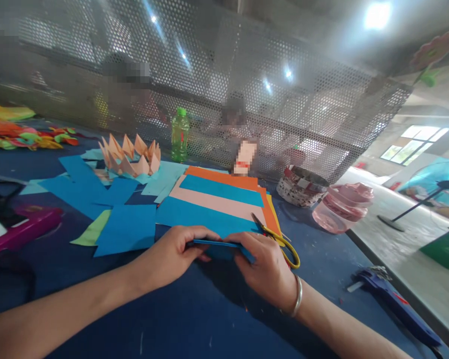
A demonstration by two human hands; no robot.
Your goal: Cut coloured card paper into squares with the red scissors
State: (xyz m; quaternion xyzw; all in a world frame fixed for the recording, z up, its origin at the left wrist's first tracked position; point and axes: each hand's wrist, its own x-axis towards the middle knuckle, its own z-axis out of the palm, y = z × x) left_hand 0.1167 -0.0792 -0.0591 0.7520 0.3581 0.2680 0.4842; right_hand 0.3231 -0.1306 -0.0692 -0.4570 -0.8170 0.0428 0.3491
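Between my two hands is a piece of blue paper (217,244), seen nearly edge-on above the dark blue tabletop. My left hand (175,249) pinches its left end, thumb below and fingers on top. The other end is gripped by my right hand (265,264), which has a silvery bangle at the wrist. Just past the right hand, yellow-handled scissors (280,237) lie with their blades over a stack of blue, pink and orange sheets (224,204). Left of the stack are loose blue paper pieces (127,227) and a light green scrap (93,229).
Farther back stand a peach folded-paper ring (130,157), a green bottle (179,134), a round container (301,187) and a pink bottle (344,207). A blue glue gun (400,306) lies by the right table edge, a magenta tool (26,229) at left. A perforated screen (202,75) rises behind.
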